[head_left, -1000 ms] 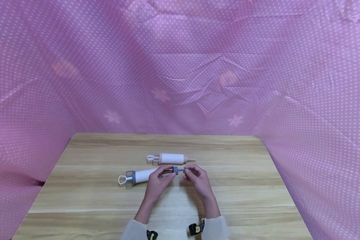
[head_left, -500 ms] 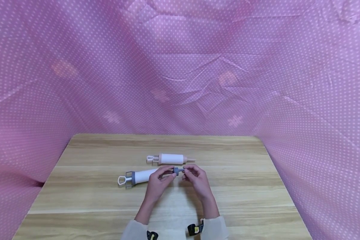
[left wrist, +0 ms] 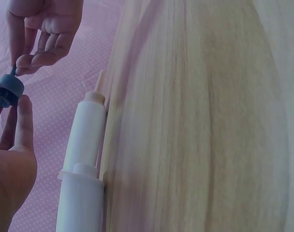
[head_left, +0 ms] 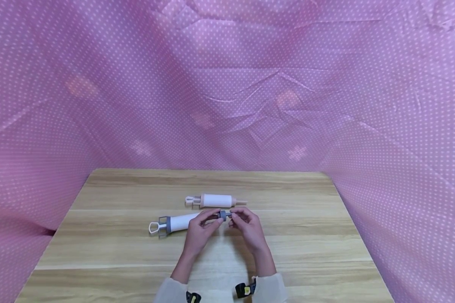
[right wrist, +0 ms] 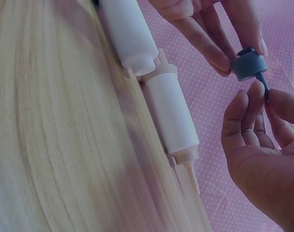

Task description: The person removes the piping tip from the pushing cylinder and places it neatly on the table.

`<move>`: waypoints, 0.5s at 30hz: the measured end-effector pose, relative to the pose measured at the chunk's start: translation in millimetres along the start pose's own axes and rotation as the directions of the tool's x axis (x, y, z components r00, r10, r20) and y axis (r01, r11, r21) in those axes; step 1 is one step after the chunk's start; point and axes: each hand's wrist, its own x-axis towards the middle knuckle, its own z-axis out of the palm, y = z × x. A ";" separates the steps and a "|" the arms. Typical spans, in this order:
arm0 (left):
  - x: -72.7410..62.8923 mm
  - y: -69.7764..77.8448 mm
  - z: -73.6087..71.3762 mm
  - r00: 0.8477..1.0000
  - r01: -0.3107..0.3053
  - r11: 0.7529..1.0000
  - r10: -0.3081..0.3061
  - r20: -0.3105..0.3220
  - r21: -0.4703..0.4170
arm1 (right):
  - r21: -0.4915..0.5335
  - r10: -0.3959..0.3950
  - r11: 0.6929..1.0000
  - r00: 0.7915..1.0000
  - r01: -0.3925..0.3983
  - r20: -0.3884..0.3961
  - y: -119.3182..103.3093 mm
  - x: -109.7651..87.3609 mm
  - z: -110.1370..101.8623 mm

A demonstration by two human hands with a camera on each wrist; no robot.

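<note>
I see the left hand (head_left: 198, 233) pinching the grey nozzle cap (head_left: 222, 216) and the right hand (head_left: 252, 232) pinching its three-o'clock-pointing spout (right wrist: 264, 85), which a sideways twist could bend.

PLACE: booth-like, draped | surround: pink dotted cloth (head_left: 227, 84) | surface: wood-grain table (head_left: 307, 240)

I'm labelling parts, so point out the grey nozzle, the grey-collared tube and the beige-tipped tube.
Grey nozzle (right wrist: 249, 66): right wrist view, on its wide cap.
Grey-collared tube (head_left: 183, 222): head view, on its white barrel.
Beige-tipped tube (head_left: 217, 200): head view, on its white barrel.
</note>
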 end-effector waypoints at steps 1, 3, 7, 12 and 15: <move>0.2 -0.4 -0.1 1.000 -0.003 1.000 0.003 0.000 -0.002 | 0.002 0.000 1.000 1.000 0.000 0.002 0.4 0.1 0.2; 0.9 -1.5 -0.3 1.000 -0.008 1.000 0.008 -0.002 -0.006 | 0.001 0.000 1.000 1.000 0.000 0.004 0.7 0.4 0.7; 2.5 -2.5 -0.1 1.000 -0.018 1.000 0.018 -0.004 -0.011 | 0.011 0.000 1.000 1.000 0.000 0.005 1.1 1.3 2.6; 2.8 -0.3 1.5 1.000 0.008 1.000 -0.008 -0.016 -0.001 | 0.011 0.004 1.000 1.000 -0.004 -0.004 1.6 2.5 6.1; 2.5 3.4 2.4 0.999 0.041 0.999 -0.040 -0.021 0.027 | 0.002 0.009 1.000 1.000 -0.009 -0.002 1.7 2.6 8.4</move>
